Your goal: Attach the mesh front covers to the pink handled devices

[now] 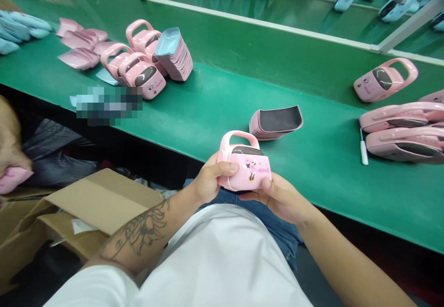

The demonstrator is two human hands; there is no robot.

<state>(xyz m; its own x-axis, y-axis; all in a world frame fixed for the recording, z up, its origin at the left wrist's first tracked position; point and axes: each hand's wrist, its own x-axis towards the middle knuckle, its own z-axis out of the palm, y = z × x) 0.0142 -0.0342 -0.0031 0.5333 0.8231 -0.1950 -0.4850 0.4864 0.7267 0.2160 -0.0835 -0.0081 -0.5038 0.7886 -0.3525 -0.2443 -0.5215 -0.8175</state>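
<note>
White T-shirt point(215, 260) fills the bottom of the view, and just above it both hands are clamped on one pink plastic carry case point(251, 169) — the left hand point(211, 182) wraps its side with the thumb across the front, while the right hand point(277, 198) cups the lower edge. The case has a looped handle, a dark window and a Minnie Mouse print, and it looks fully put together from this angle.

Just past the hands, on the green bench point(222, 99), lies a stack of pink shells point(275, 123) with dark linings showing, loose parts not yet fitted to anything. To the right of the hands are a small white stick point(364, 152) and several more pink cases point(402, 117) lying on their sides. Farther out and to the left, a cluster of similar cases point(138, 73) sits against a second stack of shells point(174, 55), with loose shells point(78, 43) scattered beside them.

Below the bench, left of the hands, stands a cardboard box point(100, 200) with its flaps open — a scrap of white packing point(81, 226) shows inside, and the rest is hidden. At the far left edge, another person's hand point(12, 145) holds a pink piece point(14, 180) near the box.
</note>
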